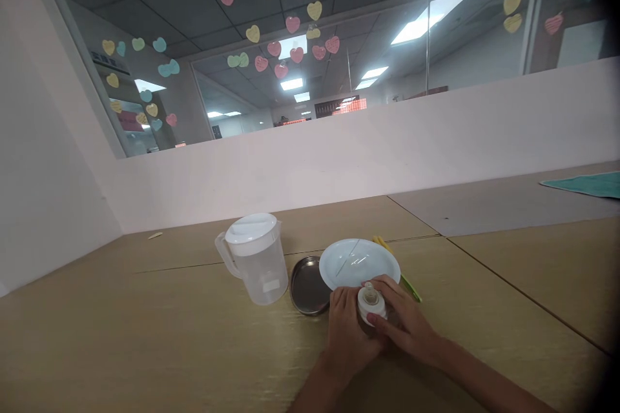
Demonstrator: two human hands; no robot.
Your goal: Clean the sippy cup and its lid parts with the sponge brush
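White-collared, translucent-teated bottle (370, 304): left hand (347, 328) grips its left side; right hand (407, 321) grips its right. A slack hold could topple it.

Directly in front of the glossy white round bowl (356, 261), the way is blocked by the left hand (351, 332), the right hand (404, 316) and, between them, a small bottle with a white collar and pale pointed tip (372, 306). Left of the bowl, a shallow dark round metal dish (310, 290) sits close against it; farther left stands a tall clear plastic pitcher with a white lid (264, 264), leaving scarcely any gap beside the dish. Slim yellow-and-green sticks (411, 287) hug the bowl's right side. Beyond them, the pale wooden tabletop (494, 329) gives a hand wide passage, as it does left of the pitcher. Behind the bowl, a strip of tabletop runs to the white wall (300, 177).
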